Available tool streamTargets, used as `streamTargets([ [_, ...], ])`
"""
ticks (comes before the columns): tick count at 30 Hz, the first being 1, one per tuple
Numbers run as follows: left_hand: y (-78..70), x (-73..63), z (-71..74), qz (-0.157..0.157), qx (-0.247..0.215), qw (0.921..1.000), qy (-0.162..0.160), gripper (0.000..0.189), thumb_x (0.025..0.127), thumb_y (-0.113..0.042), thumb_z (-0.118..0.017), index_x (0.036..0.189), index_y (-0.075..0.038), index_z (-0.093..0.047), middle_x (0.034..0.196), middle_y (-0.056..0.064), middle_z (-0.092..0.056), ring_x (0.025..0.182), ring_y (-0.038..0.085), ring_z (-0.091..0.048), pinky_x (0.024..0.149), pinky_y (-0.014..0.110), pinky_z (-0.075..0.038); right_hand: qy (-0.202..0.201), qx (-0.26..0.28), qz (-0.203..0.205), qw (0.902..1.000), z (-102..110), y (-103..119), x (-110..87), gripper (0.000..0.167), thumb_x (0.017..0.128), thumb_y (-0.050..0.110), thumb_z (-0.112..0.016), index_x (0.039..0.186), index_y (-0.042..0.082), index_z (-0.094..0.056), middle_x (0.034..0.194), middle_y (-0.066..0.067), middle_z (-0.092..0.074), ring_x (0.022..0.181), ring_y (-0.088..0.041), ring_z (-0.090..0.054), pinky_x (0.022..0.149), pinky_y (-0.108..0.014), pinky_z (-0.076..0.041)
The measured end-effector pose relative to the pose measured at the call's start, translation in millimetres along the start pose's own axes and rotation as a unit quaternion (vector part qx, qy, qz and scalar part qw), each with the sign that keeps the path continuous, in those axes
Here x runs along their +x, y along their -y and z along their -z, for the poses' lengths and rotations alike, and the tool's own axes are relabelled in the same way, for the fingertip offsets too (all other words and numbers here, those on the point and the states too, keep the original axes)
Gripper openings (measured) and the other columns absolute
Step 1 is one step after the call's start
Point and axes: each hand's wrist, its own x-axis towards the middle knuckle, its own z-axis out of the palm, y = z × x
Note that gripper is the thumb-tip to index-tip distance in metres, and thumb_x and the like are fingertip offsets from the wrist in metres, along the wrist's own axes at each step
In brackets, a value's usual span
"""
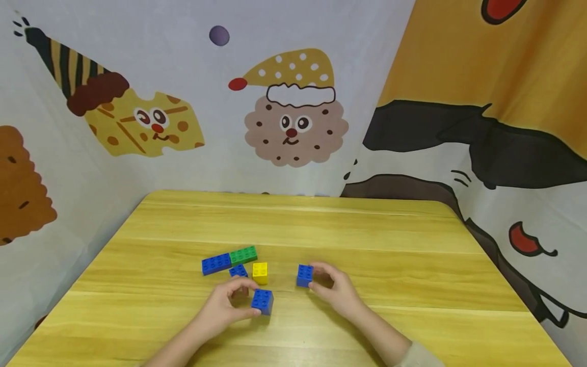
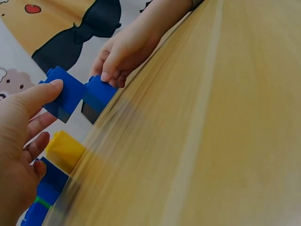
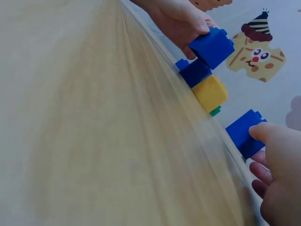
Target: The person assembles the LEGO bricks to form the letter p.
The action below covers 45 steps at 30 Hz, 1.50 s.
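Observation:
My left hand pinches a blue building block between thumb and fingers; in the left wrist view this block is held above the table. To the right, my right hand grips a second blue block by its right side, down at the tabletop. A yellow block stands between the two hands, a little farther back. Just beyond my left fingers lies another blue block, partly covered by that hand in the head view.
Behind my left hand a long blue block and a green block lie end to end. All of them rest on a wooden table. Cloth with cartoon prints hangs past the table's far edge.

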Motion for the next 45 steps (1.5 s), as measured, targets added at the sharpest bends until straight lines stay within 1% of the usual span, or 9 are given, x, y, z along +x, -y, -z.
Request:
streamTargets([
  [11, -10.6, 6.2, -11.2, 0.019, 0.005, 0.9998, -0.006, 0.038, 0.07, -0.022, -0.086, 0.101, -0.016, -0.065, 0.089, 0.008, -0.058, 0.087, 0.028, -0.05, 0.075, 0.033, -0.041, 0.014, -0.008, 0.008, 0.9998, 19, -6, -7.7, 0.043, 0.082, 0.007, -0.074, 0.123, 0.006, -0.061, 0.106, -0.006, -0.067, 0.099, -0.026, -0.061, 0.087, -0.039, -0.047],
  [14, -12.2, 8.5, -14.9, 0.018, 0.007, 0.9998, -0.006, 0.038, 0.07, -0.023, -0.086, 0.1, -0.016, -0.065, 0.089, 0.007, -0.059, 0.086, 0.028, -0.05, 0.073, 0.032, -0.04, 0.023, -0.014, 0.01, 0.9996, 25, 7, -11.3, 0.043, 0.082, 0.001, -0.072, 0.123, -0.001, -0.059, 0.106, -0.011, -0.066, 0.098, -0.032, -0.061, 0.086, -0.042, -0.048],
  [18, -14.7, 12.5, -20.9, 0.013, 0.011, 0.9998, -0.006, 0.037, 0.069, -0.023, -0.086, 0.1, -0.017, -0.066, 0.09, 0.007, -0.06, 0.086, 0.027, -0.05, 0.073, 0.033, -0.04, 0.027, -0.017, 0.006, 0.9995, 29, 6, -14.3, 0.042, 0.082, 0.0, -0.072, 0.123, 0.0, -0.059, 0.106, -0.012, -0.066, 0.097, -0.033, -0.061, 0.085, -0.042, -0.048],
  [22, -17.3, 17.0, -27.9, 0.013, 0.007, 0.9999, -0.006, 0.038, 0.069, -0.023, -0.087, 0.1, -0.018, -0.066, 0.09, 0.004, -0.06, 0.087, 0.026, -0.051, 0.075, 0.034, -0.041, 0.03, -0.014, 0.017, 0.9993, 34, -12, -16.0, 0.042, 0.084, 0.007, -0.073, 0.124, 0.004, -0.06, 0.107, -0.008, -0.066, 0.097, -0.027, -0.061, 0.085, -0.037, -0.048],
  [25, -19.0, 20.3, -32.7, 0.018, -0.002, 0.9998, -0.003, 0.037, 0.069, -0.022, -0.086, 0.1, -0.018, -0.066, 0.092, 0.004, -0.06, 0.089, 0.026, -0.05, 0.077, 0.036, -0.041, 0.033, -0.026, 0.031, 0.9987, 39, -14, -18.4, 0.041, 0.084, 0.008, -0.072, 0.123, 0.004, -0.06, 0.106, -0.006, -0.067, 0.096, -0.024, -0.062, 0.084, -0.035, -0.049],
  [31, -23.5, 26.2, -40.2, 0.016, -0.004, 0.9998, -0.007, 0.037, 0.07, -0.021, -0.087, 0.101, -0.017, -0.067, 0.09, 0.011, -0.059, 0.088, 0.031, -0.051, 0.076, 0.037, -0.041, 0.04, -0.038, 0.024, 0.9982, 47, -17, -22.3, 0.041, 0.084, 0.009, -0.073, 0.123, 0.008, -0.061, 0.105, -0.002, -0.066, 0.097, -0.019, -0.061, 0.085, -0.032, -0.048],
  [35, -26.5, 30.8, -45.0, 0.017, 0.0, 0.9998, -0.01, 0.037, 0.07, -0.021, -0.086, 0.102, -0.017, -0.067, 0.089, 0.013, -0.057, 0.086, 0.03, -0.049, 0.071, 0.035, -0.04, 0.048, -0.038, 0.02, 0.9979, 53, -19, -25.2, 0.041, 0.085, 0.012, -0.072, 0.125, 0.009, -0.06, 0.105, -0.002, -0.065, 0.097, -0.019, -0.06, 0.085, -0.032, -0.048],
  [42, -32.9, 40.4, -54.8, 0.025, -0.024, 0.9994, -0.003, 0.038, 0.071, -0.019, -0.086, 0.103, -0.016, -0.067, 0.092, 0.013, -0.055, 0.084, 0.03, -0.047, 0.058, 0.025, -0.036, 0.053, -0.037, 0.023, 0.9976, 58, -23, -28.4, 0.041, 0.086, 0.012, -0.072, 0.124, 0.007, -0.06, 0.106, -0.003, -0.065, 0.096, -0.017, -0.06, 0.084, -0.032, -0.049],
  [45, -35.6, 45.4, -59.3, 0.029, -0.024, 0.9993, -0.002, 0.038, 0.071, -0.021, -0.086, 0.104, -0.017, -0.067, 0.093, 0.013, -0.055, 0.086, 0.031, -0.048, 0.064, 0.028, -0.039, 0.051, -0.038, 0.024, 0.9977, 58, -23, -28.7, 0.041, 0.085, 0.01, -0.073, 0.124, 0.005, -0.06, 0.105, -0.004, -0.065, 0.094, -0.016, -0.06, 0.082, -0.031, -0.05],
])
